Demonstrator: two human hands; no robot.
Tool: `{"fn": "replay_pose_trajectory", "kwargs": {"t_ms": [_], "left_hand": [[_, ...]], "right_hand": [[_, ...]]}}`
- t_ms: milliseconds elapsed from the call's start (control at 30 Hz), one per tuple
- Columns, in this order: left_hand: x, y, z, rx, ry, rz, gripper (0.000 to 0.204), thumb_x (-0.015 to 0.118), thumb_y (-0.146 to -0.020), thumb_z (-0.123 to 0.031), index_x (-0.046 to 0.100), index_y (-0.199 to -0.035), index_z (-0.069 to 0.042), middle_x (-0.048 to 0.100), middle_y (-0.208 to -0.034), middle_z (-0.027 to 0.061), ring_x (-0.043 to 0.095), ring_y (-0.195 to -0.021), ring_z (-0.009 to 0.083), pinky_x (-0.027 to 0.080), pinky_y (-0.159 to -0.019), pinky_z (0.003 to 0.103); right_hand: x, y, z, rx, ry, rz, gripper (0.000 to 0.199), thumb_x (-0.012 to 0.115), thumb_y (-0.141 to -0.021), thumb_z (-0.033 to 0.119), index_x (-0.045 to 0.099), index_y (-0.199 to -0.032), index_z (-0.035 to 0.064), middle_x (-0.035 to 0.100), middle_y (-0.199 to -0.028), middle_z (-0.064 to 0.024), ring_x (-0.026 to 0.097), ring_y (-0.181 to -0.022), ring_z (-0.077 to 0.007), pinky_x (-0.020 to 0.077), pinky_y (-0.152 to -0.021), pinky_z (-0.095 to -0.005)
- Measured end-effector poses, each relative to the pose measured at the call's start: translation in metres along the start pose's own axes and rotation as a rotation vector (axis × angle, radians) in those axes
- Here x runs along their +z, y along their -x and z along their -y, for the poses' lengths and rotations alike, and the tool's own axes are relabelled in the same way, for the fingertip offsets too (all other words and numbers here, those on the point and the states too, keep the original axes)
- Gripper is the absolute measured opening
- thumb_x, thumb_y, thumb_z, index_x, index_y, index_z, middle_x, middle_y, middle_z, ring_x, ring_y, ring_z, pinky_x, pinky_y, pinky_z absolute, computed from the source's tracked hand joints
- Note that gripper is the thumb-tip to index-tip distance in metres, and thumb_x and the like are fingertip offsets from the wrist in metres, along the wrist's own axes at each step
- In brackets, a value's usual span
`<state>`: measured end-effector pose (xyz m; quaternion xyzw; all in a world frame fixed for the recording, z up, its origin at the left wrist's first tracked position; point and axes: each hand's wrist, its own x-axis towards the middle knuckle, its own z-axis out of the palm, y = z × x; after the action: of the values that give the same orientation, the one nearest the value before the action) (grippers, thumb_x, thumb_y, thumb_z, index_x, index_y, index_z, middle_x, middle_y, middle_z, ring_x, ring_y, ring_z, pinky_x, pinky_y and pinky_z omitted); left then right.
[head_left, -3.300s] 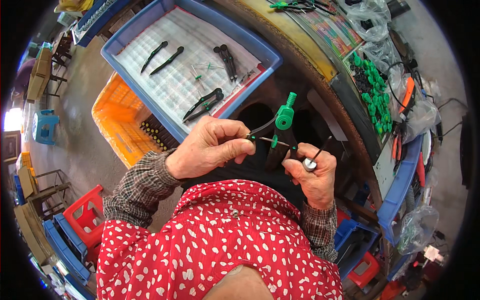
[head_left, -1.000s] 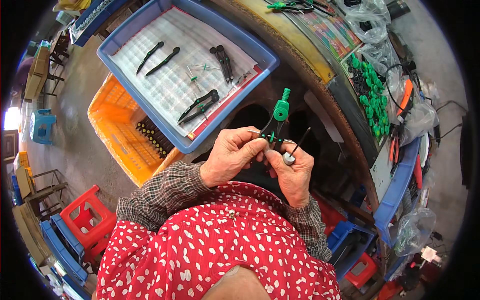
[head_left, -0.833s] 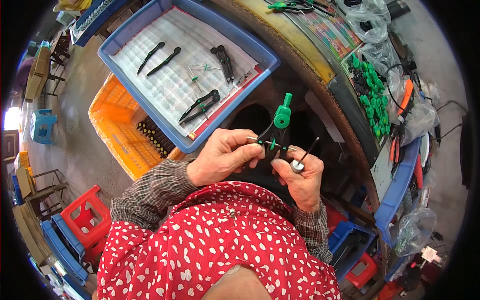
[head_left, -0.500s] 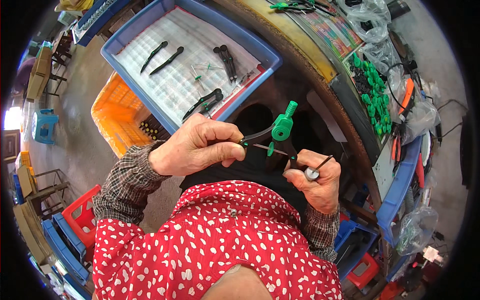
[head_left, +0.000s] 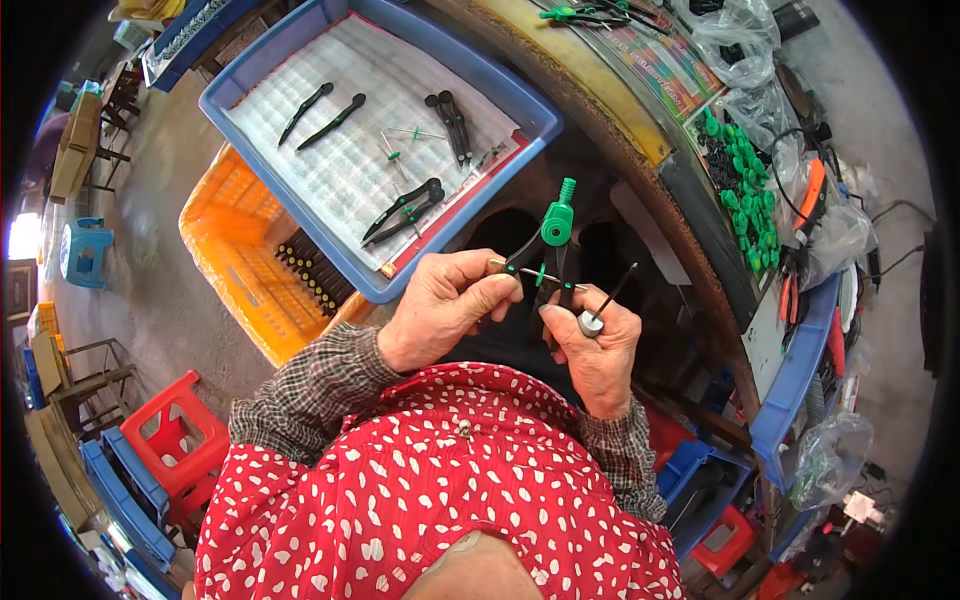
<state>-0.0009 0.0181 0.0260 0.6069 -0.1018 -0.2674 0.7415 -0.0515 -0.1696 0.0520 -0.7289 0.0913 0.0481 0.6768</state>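
Head view — both hands [head_left: 445, 305] [head_left: 597, 345] raised, fingers pinching green-capped compass [head_left: 548, 245].

Glossy green plastic compass [head_left: 555, 225] – thin metal rod, matt blue plastic tray [head_left: 520, 100]

Red top with white speckles, small round button at centre; grey-brown checked sleeves, both hands bare.

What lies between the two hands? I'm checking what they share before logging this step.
In the head view, a compass with black legs and a green hinge spans between the left hand and right hand.
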Motion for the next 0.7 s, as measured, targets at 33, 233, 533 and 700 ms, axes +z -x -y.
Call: {"fn": "replay_pose_trajectory", "kwargs": {"t_ms": [33, 233, 533, 700], "left_hand": [[0.004, 0.001, 0.002, -0.013, 0.056, -0.017, 0.021, 0.058, -0.097, -0.024, 0.065, -0.089, -0.005, 0.058, -0.069, -0.0048, 0.045, -0.055, -0.0002, 0.034, -0.046, 0.015], [0.020, -0.004, 0.016, 0.007, 0.203, -0.074, 0.021, 0.058, -0.097, -0.023, 0.064, -0.096, -0.003, 0.059, -0.072, -0.0019, 0.045, -0.055, 0.0003, 0.035, -0.046, 0.014], [0.011, -0.005, 0.005, -0.062, 0.202, 0.092, 0.021, 0.056, -0.098, -0.022, 0.063, -0.094, -0.003, 0.059, -0.074, -0.0018, 0.047, -0.056, 0.0009, 0.037, -0.048, 0.014], [-0.012, 0.007, -0.025, -0.101, -0.030, 0.184, 0.023, 0.058, -0.097, -0.023, 0.065, -0.089, -0.003, 0.059, -0.070, -0.0017, 0.049, -0.058, 0.0009, 0.036, -0.047, 0.016]], "right_hand": [[0.000, 0.000, -0.006, -0.024, 0.010, 0.005, 0.008, 0.069, -0.087, 0.007, 0.064, -0.083, 0.0014, 0.054, -0.061, 0.0056, 0.046, -0.051, -0.0001, 0.0346, -0.044, -0.0180], [0.010, -0.002, -0.012, -0.051, -0.071, -0.016, 0.008, 0.068, -0.089, 0.008, 0.066, -0.092, 0.0012, 0.056, -0.065, 0.0053, 0.046, -0.053, 0.0000, 0.0350, -0.045, -0.0167], [-0.006, 0.000, -0.002, 0.036, -0.036, 0.055, 0.007, 0.068, -0.087, 0.006, 0.067, -0.089, -0.0005, 0.056, -0.067, 0.0053, 0.045, -0.055, 0.0001, 0.0330, -0.046, -0.0169], [-0.024, 0.006, 0.012, -0.058, 0.129, 0.150, 0.011, 0.074, -0.078, 0.001, 0.066, -0.085, -0.0031, 0.055, -0.066, 0.0007, 0.047, -0.059, -0.0039, 0.0356, -0.051, -0.0219]]}}
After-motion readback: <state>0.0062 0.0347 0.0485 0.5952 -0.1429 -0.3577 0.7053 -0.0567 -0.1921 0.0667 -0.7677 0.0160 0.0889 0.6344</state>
